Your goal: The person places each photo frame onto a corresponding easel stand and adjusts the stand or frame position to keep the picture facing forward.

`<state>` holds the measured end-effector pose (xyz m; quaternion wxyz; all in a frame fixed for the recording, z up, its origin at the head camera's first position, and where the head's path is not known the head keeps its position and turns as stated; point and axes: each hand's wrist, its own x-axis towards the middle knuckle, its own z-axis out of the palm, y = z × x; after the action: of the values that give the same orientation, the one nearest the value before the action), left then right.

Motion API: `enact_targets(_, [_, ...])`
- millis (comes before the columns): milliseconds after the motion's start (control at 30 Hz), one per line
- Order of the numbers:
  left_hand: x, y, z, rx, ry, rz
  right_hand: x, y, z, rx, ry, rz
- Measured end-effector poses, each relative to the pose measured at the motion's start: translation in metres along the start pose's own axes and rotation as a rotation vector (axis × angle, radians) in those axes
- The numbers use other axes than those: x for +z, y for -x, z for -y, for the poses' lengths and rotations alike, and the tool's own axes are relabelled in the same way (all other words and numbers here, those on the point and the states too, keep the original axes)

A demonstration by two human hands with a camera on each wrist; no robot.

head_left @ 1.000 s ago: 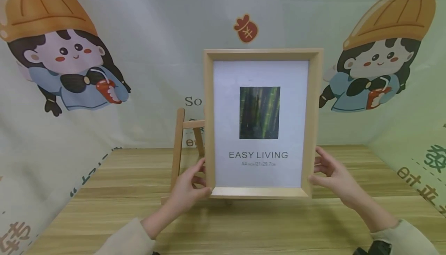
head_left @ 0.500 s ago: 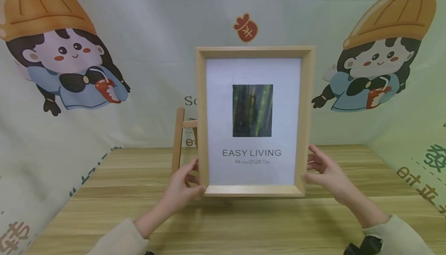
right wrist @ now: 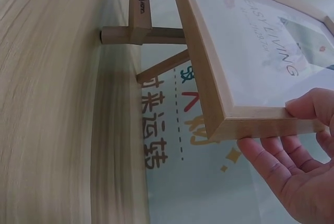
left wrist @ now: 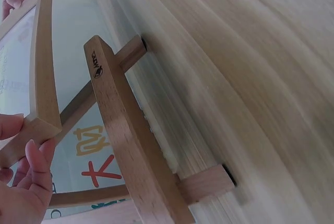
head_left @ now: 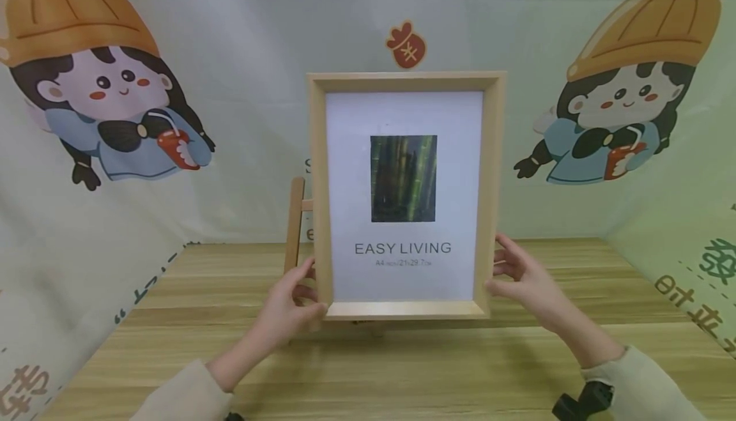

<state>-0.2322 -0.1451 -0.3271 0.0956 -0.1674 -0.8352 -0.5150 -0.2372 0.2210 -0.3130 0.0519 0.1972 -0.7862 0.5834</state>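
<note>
Upright in the middle of the head view is a light wooden picture frame (head_left: 492, 184) with a white sheet, a bamboo picture and the words "EASY LIVING". My left hand (head_left: 287, 303) grips its lower left side, thumb in front. On the lower right side my right hand (head_left: 531, 287) holds it, thumb in front and fingers behind. Behind the frame stands a small wooden easel (head_left: 294, 229), mostly hidden in the head view. In the left wrist view the easel's ledge (left wrist: 133, 130) lies below the frame's lower edge, with a gap between them.
The easel's feet (right wrist: 115, 35) stand on a wood-grain table (head_left: 402, 376). A pale cloth backdrop (head_left: 259, 38) with cartoon figures and lettering surrounds the table at the back and sides.
Both hands have carried the picture frame to the left and slightly up, so that it covers more of the easel. The easel has stayed in place.
</note>
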Motion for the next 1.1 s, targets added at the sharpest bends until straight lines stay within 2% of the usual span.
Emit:
enact_targets(367, [-0.014, 0.003, 0.003, -0.002, -0.054, 0.014, 0.011, -0.01, 0.001, -0.025, -0.029, 0.004])
enact_targets(1100, [-0.032, 0.007, 0.008, 0.004, -0.059, -0.012, 0.029, -0.022, 0.001, -0.01, -0.053, 0.013])
